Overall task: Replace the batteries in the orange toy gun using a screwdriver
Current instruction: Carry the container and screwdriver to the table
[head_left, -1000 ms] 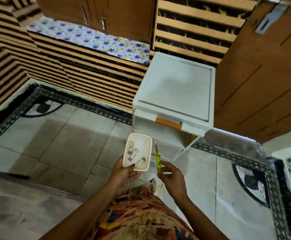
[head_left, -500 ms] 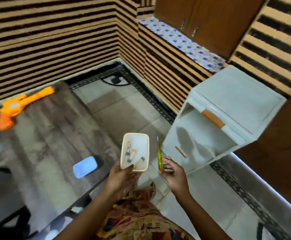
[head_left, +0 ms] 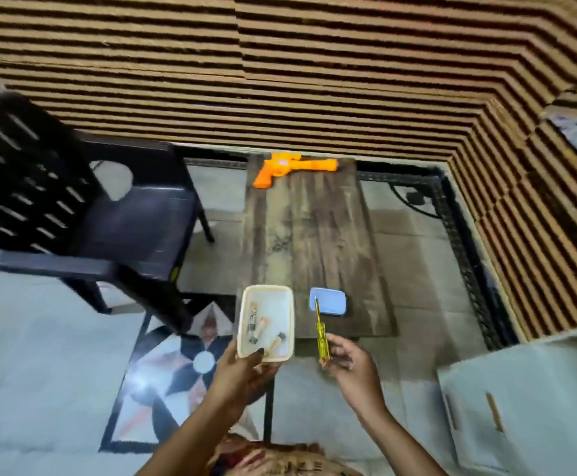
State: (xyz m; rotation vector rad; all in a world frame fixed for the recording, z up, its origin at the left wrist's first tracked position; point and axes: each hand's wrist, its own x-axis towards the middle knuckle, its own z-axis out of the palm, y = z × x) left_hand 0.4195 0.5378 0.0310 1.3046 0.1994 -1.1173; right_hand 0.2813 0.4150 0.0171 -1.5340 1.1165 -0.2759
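Note:
The orange toy gun (head_left: 289, 167) lies at the far end of a small dark wooden table (head_left: 318, 242), barrel pointing right. My left hand (head_left: 242, 371) holds a cream plastic container (head_left: 266, 321) from below; three batteries (head_left: 259, 329) lie loose inside it. My right hand (head_left: 350, 360) grips a yellow-handled screwdriver (head_left: 322, 336) upright, tip pointing away from me. Both hands hover at the near edge of the table, far from the gun.
A blue lid (head_left: 328, 301) rests on the table's near end. A dark plastic chair (head_left: 84, 214) stands to the left. A white drawer unit (head_left: 527, 403) sits at lower right. Striped walls enclose the far side and right.
The view has swung left from the white drawer unit to face the table, which now lies straight ahead. Both hands keep the same hold on container and screwdriver.

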